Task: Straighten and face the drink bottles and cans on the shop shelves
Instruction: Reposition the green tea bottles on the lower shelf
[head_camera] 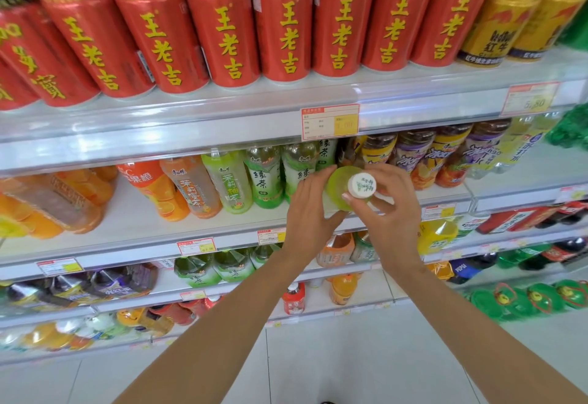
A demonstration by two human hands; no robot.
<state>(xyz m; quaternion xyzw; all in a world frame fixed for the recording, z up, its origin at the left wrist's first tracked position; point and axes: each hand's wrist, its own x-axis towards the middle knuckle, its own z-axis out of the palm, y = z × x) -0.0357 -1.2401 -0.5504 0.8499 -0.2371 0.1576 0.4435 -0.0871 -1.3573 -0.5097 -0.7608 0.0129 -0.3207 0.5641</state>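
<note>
Green bottle (338, 190) in both hands | white shelf (133, 225) | shop aisle

White tiered shop shelving (133, 228) w/ price tags (330, 122), pale tiled floor (318, 356).

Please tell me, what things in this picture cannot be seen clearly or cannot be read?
- Held green bottle: head view shows mainly its white cap; the label faces away, behind the left hand and right hand.
- Price tag: figures too blurred to read.
- Bottom shelf bottles: blurred.
- Leftmost red cans: cut off by the edge.
</note>
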